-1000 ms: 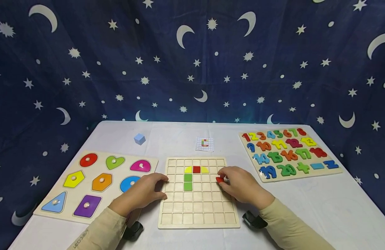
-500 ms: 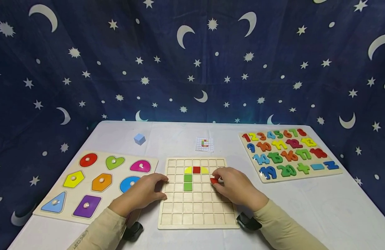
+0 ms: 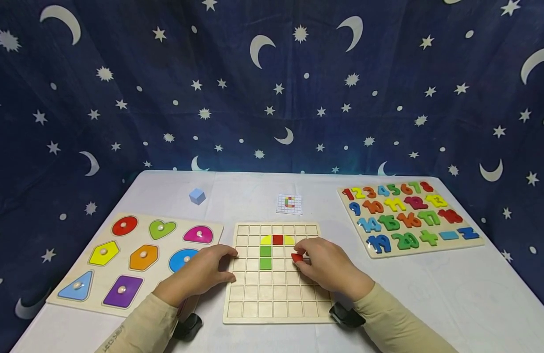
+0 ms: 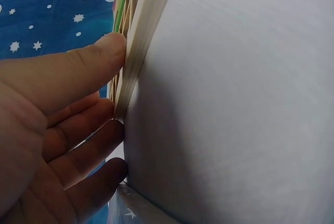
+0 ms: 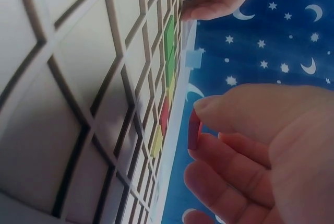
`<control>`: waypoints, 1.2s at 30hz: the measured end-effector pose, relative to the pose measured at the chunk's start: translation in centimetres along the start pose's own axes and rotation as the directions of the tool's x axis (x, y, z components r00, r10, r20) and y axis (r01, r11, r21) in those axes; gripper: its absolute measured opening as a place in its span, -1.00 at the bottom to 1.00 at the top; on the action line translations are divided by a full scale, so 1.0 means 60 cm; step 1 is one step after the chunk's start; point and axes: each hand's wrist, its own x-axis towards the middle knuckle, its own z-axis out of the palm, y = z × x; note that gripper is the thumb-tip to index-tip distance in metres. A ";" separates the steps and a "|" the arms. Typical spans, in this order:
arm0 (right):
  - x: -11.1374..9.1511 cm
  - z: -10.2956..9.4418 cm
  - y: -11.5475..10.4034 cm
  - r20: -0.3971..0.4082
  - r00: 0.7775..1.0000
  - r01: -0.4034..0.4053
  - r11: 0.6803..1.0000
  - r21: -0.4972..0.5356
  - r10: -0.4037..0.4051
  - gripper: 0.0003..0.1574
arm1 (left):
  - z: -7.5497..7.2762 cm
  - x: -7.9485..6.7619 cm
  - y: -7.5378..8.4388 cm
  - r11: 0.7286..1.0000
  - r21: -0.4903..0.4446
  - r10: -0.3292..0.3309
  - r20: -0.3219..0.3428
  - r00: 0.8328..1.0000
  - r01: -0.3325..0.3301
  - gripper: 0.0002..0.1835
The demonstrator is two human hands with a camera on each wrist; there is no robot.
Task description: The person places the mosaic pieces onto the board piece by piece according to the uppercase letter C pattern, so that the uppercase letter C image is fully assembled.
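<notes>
My right hand point(image 3: 331, 265) pinches a small red tile point(image 5: 194, 131) between thumb and fingertip, held above the right part of the wooden grid board point(image 3: 280, 293). Along the board's left edge my left hand point(image 3: 198, 270) rests with relaxed fingers, thumb and fingertips touching the rim. On the grid lie a red square tile point(image 3: 277, 239) flanked by two yellow rounded tiles point(image 3: 289, 240), and two green square tiles point(image 3: 265, 257) in a column below the left yellow one. The held tile's full outline is partly hidden by the fingers.
Behind the board lies a small printed pattern card point(image 3: 289, 203). A blue cube point(image 3: 197, 196) stands at the back left. A shape puzzle board point(image 3: 161, 286) lies to the left, partly under my left arm, and a number puzzle point(image 3: 424, 251) to the right.
My right hand has moved left across the grid with the red tile, by about one cell. The left hand stays in place at the board's edge.
</notes>
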 end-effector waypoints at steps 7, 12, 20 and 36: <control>0.002 0.001 -0.007 0.007 0.999 0.031 0.999 0.008 -0.031 -0.73 | 0.000 0.000 -0.001 1.000 0.003 0.000 0.002 1.000 0.000 -0.51; 0.005 0.003 -0.016 0.022 0.999 0.044 0.999 0.026 -0.044 -0.76 | 0.002 0.001 -0.003 1.000 0.006 0.006 0.001 1.000 -0.006 -0.51; 0.009 0.014 -0.028 -0.014 0.991 0.131 0.991 0.024 -0.130 -0.83 | 0.002 0.001 -0.004 1.000 0.009 0.009 -0.003 1.000 -0.009 -0.52; 0.019 0.036 -0.052 -0.014 0.978 0.208 0.977 0.046 -0.208 -0.91 | 0.000 0.000 -0.002 1.000 0.001 0.000 0.002 1.000 0.000 -0.50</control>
